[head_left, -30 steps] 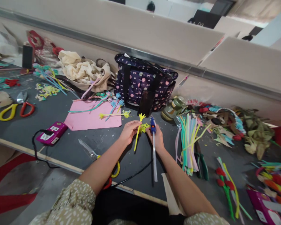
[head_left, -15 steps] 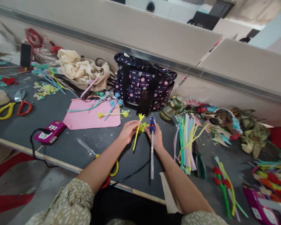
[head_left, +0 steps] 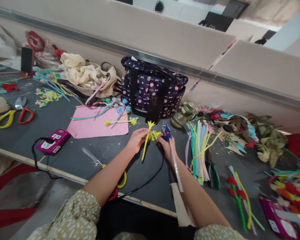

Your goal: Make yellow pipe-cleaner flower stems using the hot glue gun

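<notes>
My left hand (head_left: 137, 140) pinches a yellow pipe-cleaner flower (head_left: 145, 146), its petals at the top and its stem hanging below the fingers. My right hand (head_left: 168, 146) is closed round a blue glue gun (head_left: 166, 131); a long clear glue stick (head_left: 177, 170) juts out of it toward my forearm. Between the two hands, small yellow pieces (head_left: 154, 135) lie in a pile on the dark table (head_left: 72, 158), close to my right fingertips. A black cord runs down from the glue gun toward the table's front edge.
Behind my hands stand a dark patterned bag (head_left: 152, 83), a phone (head_left: 155, 109) and a glass jar (head_left: 183, 115). Pipe cleaners (head_left: 200, 153) and green-handled pliers (head_left: 213, 175) lie right. Scissors (head_left: 123, 178) sit partly under my left forearm. Pink paper (head_left: 100, 130) and a purple box (head_left: 54, 141) lie left.
My right hand has tilted the glue gun, so the glue stick's lower end has swung right. My left hand holds the yellow flower in nearly the same place.
</notes>
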